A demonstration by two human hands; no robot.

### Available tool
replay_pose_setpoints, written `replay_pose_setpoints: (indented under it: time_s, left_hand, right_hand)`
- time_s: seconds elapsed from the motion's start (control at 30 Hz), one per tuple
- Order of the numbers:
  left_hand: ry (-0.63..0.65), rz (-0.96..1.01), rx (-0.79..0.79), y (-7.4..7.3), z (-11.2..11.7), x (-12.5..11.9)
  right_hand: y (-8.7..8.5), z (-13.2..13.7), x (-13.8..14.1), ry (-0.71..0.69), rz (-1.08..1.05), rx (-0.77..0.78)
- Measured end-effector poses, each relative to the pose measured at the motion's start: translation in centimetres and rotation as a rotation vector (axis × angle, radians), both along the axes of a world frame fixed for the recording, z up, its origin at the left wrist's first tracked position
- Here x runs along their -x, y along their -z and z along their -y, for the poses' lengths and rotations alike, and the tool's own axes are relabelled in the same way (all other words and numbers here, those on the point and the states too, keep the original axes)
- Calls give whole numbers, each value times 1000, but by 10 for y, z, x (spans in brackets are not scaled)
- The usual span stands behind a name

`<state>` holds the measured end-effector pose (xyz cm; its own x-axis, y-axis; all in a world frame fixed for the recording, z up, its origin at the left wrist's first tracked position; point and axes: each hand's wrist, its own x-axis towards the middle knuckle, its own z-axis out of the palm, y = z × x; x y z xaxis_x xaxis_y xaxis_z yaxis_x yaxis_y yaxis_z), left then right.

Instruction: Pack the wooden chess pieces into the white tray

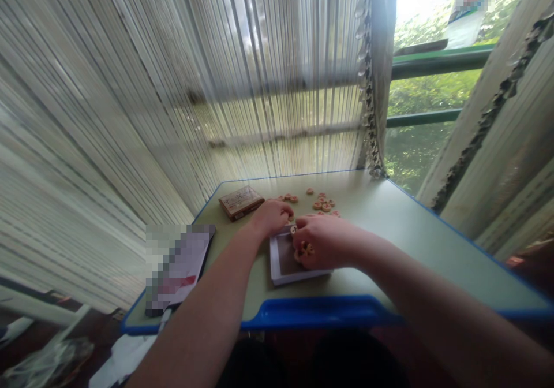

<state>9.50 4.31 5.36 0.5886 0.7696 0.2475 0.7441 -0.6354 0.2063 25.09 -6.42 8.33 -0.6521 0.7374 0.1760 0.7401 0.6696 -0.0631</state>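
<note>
Fingers of the right hand (322,239) curl over bunched xiangqi pieces (307,250) above the white-edged box (273,265); whether they grip any, I cannot tell. The left hand (272,216) bends at another piece (290,217) near the box's far edge, its hold equally unclear. Loosely held, round pieces could slip and roll among the red pieces (326,207) across the table (415,243).

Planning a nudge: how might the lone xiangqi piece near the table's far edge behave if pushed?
The xiangqi piece lies flat, so it will likely slide, not roll. Its wooden look suggests stiffness; the smooth tabletop may let it skid.
</note>
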Motion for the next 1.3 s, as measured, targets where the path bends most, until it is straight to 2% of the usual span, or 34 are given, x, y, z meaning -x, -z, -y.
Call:
replay_pose_setpoints:
  time_s: [0.3,0.47,0.57,0.67,0.73,0.83,0.93,1.13,1.3]
  left_hand:
    - [-46,117,47,3,0,0]
    - [5,124,83,5,0,0]
    - [2,123,92,6,-2,0]
    - [-34,139,93,7,-4,0]
    - [-43,158,89,8,-4,0]
    - [-42,241,125,9,-3,-1]
    - [-69,402,219,8,-2,-1]
    - [-49,733,347,6,2,1]
    - [-131,832,414,4,3,7]
  right_hand:
    - [-2,1,-1,43,-30,45]
    - [-3,-12,-7,112,-94,52]
    - [0,-31,-18,301,-148,-70]
    - [8,-52,-36,627,-139,-138]
    - [16,-65,-50,811,-149,-105]
    - [27,-78,-65,937,-219,-11]
    - [35,-86,-69,903,-304,130]
    - [39,-88,-67,770,-356,150]
    - [42,-86,-67,753,-386,182]
